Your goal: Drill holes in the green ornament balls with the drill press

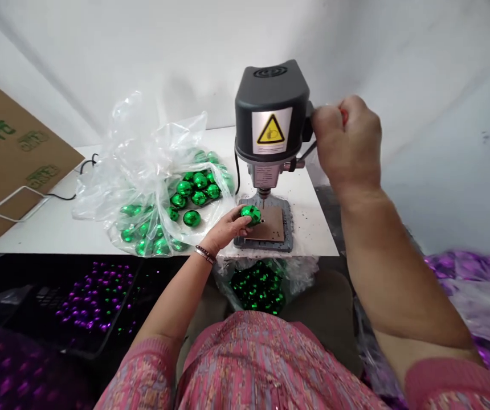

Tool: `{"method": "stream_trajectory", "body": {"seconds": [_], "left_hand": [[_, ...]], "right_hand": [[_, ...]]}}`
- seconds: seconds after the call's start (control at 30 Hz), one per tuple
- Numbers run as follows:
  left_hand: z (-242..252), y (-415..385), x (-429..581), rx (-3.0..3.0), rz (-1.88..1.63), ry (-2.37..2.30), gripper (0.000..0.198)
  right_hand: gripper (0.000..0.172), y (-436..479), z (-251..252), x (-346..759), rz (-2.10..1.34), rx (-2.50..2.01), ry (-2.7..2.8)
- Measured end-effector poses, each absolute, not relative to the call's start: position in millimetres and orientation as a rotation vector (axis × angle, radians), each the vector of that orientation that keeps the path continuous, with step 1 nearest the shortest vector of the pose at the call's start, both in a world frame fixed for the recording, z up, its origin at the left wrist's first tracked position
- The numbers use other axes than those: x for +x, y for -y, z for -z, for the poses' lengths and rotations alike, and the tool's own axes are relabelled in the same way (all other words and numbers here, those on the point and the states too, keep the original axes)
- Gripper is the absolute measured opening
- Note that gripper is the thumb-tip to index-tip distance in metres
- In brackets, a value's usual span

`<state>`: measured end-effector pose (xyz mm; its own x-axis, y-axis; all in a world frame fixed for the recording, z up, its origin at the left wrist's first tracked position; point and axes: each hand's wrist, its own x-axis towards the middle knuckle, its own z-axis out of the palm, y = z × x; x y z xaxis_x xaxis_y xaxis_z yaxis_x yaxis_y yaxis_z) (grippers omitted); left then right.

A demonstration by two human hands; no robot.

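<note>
The light here is bright and even, and the white wall (pixel 99 57) and bench (pixel 313 228) look almost washed out. Small glints of glare sit on the green baubles (pixel 199 180), shadows stay soft, the black crate (pixel 86 307) falls dim, and my view bows at the edges.

The person wears a pink patterned knit top (pixel 253 364) with a ribbed cuff (pixel 441 378). A dark beaded bracelet (pixel 204 254) circles the left wrist (pixel 213 246)
</note>
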<state>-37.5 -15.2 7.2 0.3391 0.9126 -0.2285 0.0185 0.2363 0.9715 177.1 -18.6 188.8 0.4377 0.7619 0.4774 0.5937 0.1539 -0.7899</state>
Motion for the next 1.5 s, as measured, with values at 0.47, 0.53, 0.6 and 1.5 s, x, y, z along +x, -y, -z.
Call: {"method": "stream_trajectory", "body": {"seconds": [0.47,0.53,0.6,1.5], "left_hand": [[-22,6,-4,1.735,-0.530,-1.475,0.060],[-25,6,2,1.801,-0.514,-1.511,0.066],[-25,5,7,1.818,-0.510,-1.513,0.070],[-4,3,6,1.707,-0.641,-1.383,0.075]], "right_hand": [[0.034,-7,-193,186,-0.283,-1.459,1.258],[0.035,-6,-192,186,-0.288,-1.441,1.257],[0.035,-5,-193,186,-0.284,-1.433,1.263],[0.016,63,-95,184,0.223,-1.320,1.459]]}}
